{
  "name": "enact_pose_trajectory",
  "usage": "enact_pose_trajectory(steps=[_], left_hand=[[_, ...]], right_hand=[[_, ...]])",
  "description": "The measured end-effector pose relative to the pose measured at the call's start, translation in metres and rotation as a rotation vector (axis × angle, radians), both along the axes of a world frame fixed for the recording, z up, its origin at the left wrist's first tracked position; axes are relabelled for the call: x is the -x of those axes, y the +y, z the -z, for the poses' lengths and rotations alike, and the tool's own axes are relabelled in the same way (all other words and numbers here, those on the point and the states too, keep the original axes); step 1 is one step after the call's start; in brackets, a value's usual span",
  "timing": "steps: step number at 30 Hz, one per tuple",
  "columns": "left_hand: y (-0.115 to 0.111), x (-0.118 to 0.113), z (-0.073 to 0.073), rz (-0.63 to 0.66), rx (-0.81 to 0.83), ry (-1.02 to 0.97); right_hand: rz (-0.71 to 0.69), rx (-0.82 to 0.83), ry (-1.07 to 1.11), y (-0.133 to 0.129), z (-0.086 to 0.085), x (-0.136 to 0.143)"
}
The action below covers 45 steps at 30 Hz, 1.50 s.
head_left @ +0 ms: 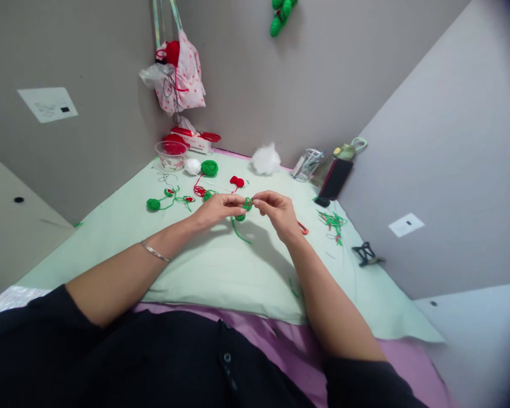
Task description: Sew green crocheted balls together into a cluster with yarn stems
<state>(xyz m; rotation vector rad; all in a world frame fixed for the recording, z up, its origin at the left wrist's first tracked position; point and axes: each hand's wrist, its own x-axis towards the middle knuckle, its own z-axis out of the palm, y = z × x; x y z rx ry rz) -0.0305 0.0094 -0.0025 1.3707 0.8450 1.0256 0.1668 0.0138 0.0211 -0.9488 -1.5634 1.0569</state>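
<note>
A small green crocheted piece point(247, 204) with a bit of red is held up over the table, in front of my chest. My left hand point(221, 209) is closed on it, thumb and fingers pinching it from the left. From the right, my right hand point(277, 212) meets the piece's edge with thumb and forefinger pressed together; whatever lies between those fingertips is too small to make out. Below the piece hangs a green yarn tail point(240, 233). Just beyond my hands lies a red crocheted bow point(237, 181) with a red strand.
Left are green yarn parts point(153, 204), a green yarn ball point(209, 168), a white ball point(192, 166) and a plastic tub point(170, 163). White stuffing point(266, 159) lies behind. Rightward are a clear pen holder point(308, 165), a phone point(336, 179), yarn scraps point(332, 222) and a black claw clip point(367, 254).
</note>
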Motion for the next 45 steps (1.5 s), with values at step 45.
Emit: enact_pose_trajectory(steps=[45], left_hand=[[-0.011,-0.003,-0.015,0.14,0.147,-0.059]], right_hand=[[-0.109,-0.248,-0.276,-0.008,0.001,0.001]])
